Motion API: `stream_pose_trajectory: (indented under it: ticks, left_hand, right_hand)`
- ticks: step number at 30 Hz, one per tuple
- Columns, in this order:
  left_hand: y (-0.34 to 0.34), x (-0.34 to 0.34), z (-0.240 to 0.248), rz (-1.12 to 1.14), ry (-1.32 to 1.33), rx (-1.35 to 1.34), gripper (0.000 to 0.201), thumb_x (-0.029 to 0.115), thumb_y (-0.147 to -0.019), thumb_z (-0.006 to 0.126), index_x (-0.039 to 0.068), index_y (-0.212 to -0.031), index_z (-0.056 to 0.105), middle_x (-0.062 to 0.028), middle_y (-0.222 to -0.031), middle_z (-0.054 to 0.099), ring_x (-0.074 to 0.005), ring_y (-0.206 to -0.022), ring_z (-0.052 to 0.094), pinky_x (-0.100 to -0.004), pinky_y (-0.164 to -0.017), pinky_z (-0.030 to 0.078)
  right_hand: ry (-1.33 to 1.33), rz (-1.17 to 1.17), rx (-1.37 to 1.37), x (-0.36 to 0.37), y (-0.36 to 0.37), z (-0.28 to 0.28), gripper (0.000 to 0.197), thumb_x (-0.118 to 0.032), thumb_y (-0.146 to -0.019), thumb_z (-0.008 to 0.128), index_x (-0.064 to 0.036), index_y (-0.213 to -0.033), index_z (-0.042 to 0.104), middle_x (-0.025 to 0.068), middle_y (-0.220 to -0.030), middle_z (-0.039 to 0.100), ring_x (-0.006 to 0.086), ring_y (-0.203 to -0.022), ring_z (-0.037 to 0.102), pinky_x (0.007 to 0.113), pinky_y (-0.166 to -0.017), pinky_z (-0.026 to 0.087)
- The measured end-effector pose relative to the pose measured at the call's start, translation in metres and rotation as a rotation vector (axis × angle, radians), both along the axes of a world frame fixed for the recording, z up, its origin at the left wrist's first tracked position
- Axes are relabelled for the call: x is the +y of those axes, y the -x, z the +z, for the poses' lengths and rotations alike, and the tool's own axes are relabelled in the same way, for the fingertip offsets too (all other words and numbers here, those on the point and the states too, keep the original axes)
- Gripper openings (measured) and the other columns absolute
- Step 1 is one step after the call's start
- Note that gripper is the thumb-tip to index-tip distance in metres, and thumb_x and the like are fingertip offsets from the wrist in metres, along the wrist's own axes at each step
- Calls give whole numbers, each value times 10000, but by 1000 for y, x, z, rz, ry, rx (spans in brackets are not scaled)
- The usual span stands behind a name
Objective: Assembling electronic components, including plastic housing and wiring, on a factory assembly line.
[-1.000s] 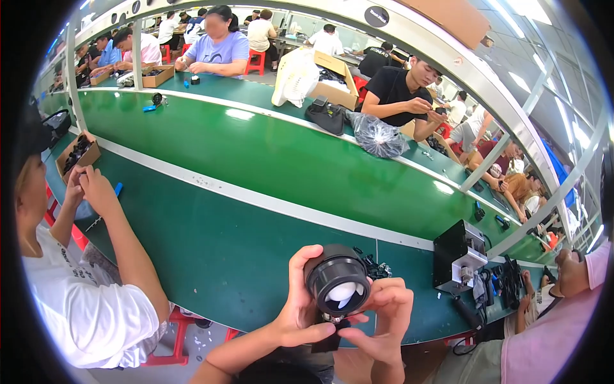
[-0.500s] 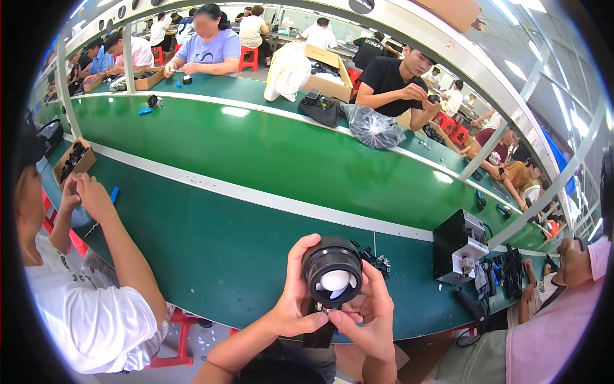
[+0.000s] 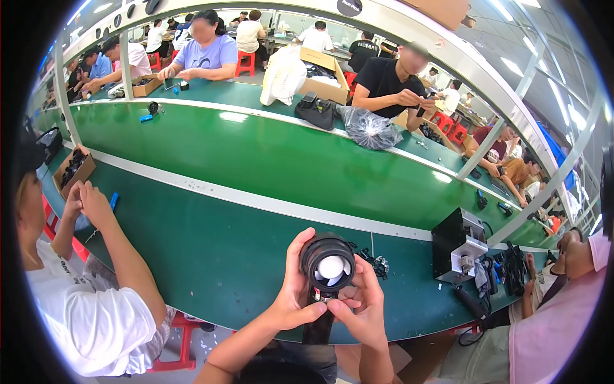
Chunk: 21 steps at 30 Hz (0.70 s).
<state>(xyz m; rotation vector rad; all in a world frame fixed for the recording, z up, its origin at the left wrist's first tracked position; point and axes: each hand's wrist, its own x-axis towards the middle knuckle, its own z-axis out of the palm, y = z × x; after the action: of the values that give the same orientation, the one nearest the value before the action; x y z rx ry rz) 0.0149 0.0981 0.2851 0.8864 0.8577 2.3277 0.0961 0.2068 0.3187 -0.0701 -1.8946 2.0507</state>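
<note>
Over the near edge of the green table (image 3: pixel 211 269) I hold a black handheld fan (image 3: pixel 311 253), upright. Its round ringed head shows a white domed hub with pale blades inside. My left hand (image 3: pixel 294 301) wraps the left side of the head, its thumb pressed on the neck. From the right, my right hand (image 3: pixel 366 304) grips the head with its fingers, and its thumb meets the same neck. Between the thumbs a small bit of red and metal shows on the neck, too small to make out. Below them the black handle (image 3: pixel 317 330) hangs down.
Just beyond my right hand lies a heap of small black parts (image 3: pixel 378 264). Further right stands a black and silver machine (image 3: pixel 458 246) beside cables. A co-worker (image 3: pixel 105 294) sits close on my left, near a box of parts (image 3: pixel 75 169); another person's pink sleeve (image 3: pixel 563 320) is on my right.
The fan and both my hands have shifted slightly left and up, and more of the handle shows below the thumbs. My grip stays on the fan.
</note>
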Motion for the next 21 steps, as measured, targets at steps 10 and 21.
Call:
stream_pose_trajectory:
  ticks: [10, 21]
  left_hand:
    - [3, 11, -3, -207, -28, -159, 1048, 163, -647, 699, 133, -1428, 1, -99, -1354, 296, -229, -1293, 281, -367, -1059, 210]
    - [4, 46, -2, -200, -33, -203, 1033, 156, -580, 710, 250, -1416, 110, -151, -1276, 399, -367, -1089, 522, -462, -817, 518]
  right_hand:
    - [-7, -28, 81, 14, -16, -24, 782, 49, -706, 683, -29, -1361, 263, 115, -1050, 507, 130, -838, 570, 244, -759, 472]
    - [-279, -116, -17, 37, -38, -70, 569, -77, -834, 608, -57, -1334, 338, 73, -1276, 445, 197, -1185, 429, 351, -993, 345]
